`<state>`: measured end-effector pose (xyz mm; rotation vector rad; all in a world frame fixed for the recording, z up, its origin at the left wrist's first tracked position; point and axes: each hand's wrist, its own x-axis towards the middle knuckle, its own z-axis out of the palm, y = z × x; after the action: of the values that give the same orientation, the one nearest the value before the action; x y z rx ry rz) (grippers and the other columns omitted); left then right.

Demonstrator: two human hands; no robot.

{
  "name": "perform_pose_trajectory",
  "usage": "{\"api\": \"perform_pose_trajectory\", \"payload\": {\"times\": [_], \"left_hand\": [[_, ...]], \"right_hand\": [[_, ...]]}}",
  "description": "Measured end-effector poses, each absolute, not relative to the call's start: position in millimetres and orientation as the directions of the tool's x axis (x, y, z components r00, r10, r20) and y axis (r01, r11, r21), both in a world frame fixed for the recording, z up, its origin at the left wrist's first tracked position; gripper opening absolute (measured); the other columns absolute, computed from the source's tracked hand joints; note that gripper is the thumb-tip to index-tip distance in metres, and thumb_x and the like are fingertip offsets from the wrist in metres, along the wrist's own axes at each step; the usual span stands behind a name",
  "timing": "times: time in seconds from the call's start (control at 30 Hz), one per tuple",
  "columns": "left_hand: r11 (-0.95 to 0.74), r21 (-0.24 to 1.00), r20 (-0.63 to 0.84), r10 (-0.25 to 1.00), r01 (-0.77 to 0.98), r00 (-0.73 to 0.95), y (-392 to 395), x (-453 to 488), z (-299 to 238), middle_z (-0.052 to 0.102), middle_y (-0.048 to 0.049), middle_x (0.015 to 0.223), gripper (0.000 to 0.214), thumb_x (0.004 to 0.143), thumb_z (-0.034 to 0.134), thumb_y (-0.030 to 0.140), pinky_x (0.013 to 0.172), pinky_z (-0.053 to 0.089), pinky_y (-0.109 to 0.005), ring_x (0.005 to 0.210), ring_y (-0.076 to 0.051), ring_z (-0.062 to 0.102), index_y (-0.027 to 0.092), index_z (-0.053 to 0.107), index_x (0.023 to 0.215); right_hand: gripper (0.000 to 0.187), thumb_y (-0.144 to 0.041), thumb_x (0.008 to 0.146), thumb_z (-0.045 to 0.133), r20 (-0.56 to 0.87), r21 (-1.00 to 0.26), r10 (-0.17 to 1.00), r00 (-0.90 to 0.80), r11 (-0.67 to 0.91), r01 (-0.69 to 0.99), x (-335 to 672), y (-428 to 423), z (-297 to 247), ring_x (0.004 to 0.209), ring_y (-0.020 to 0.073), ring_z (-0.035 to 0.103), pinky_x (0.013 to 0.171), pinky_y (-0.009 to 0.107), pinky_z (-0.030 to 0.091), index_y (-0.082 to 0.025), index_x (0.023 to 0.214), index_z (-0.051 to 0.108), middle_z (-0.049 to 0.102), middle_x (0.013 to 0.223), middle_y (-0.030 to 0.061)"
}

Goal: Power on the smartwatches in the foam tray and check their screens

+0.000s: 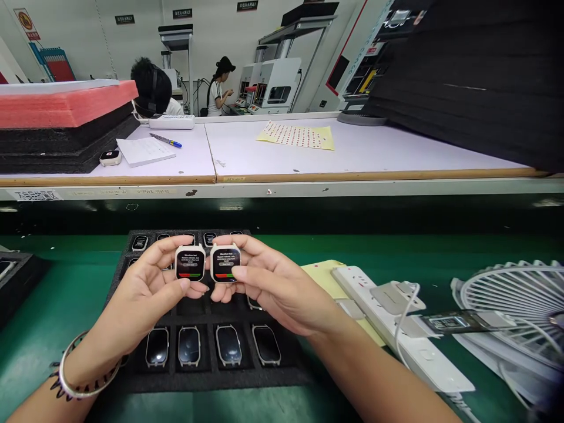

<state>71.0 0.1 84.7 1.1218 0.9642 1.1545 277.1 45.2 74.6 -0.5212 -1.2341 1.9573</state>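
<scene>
My left hand (pixel 156 281) grips a smartwatch (pixel 190 262) without a strap, its lit screen facing me. Beside it, a second smartwatch (pixel 225 262) is held by my right hand (pixel 268 279), with the thumb over the lower right corner of its screen. Both screens show white text above a red and green bar. The two watches are side by side, a small gap between them. Beneath my hands lies a black foam tray (pixel 202 380) with more watch cases in its pockets. A front-row watch (pixel 228 345) has a dark screen; several back-row screens show text. My hands hide the tray's middle.
At right are a white power strip (pixel 414 335) with plugs and cables, and a white fan (pixel 515 299). Another foam tray (pixel 17 282) sits at the left edge. A raised shelf (pixel 238 164) holds foam stacks, a pen (pixel 165 140) and a sticker sheet (pixel 296 135). Two people are beyond it.
</scene>
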Motion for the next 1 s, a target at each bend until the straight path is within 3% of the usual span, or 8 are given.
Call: {"api": "perform_pose_trajectory", "payload": {"times": [0.3,0.83,1.0], "left_hand": [[-0.029,0.987,0.044,0.995,-0.16,0.089,3.7,76.5,84.1,0.067,-0.0051,0.109,0.044,0.079,0.076,0.015,0.078,0.061,-0.027,0.077,-0.014,0.072,0.021,0.058,0.118],[-0.174,0.978,0.177,0.984,-0.112,0.014,7.6,81.4,75.4,0.068,0.0017,0.091,0.037,0.077,0.072,0.009,0.066,0.06,-0.017,0.069,-0.008,0.069,0.021,0.06,0.11],[-0.188,0.975,0.19,0.982,-0.116,0.007,6.4,82.6,75.4,0.067,0.0018,0.097,0.033,0.079,0.072,0.01,0.066,0.061,-0.017,0.068,-0.008,0.07,0.021,0.06,0.108]], "right_hand": [[0.038,-0.014,0.085,0.064,0.086,-0.914,0.777,-0.624,-0.188,-0.359,275.2,46.1,72.7,0.076,0.0135,0.07,0.075,0.029,0.053,-0.019,0.121,0.055,0.069,0.088,0.0008],[0.039,-0.012,0.087,0.063,0.137,-0.92,0.761,-0.635,-0.14,-0.366,271.5,46.4,67.8,0.079,0.0119,0.07,0.078,0.026,0.054,-0.019,0.123,0.053,0.069,0.087,-0.0004],[0.041,-0.012,0.087,0.063,0.148,-0.922,0.764,-0.628,-0.123,-0.367,270.4,46.8,66.9,0.079,0.0126,0.07,0.077,0.027,0.054,-0.019,0.125,0.052,0.068,0.089,0.0002]]}}
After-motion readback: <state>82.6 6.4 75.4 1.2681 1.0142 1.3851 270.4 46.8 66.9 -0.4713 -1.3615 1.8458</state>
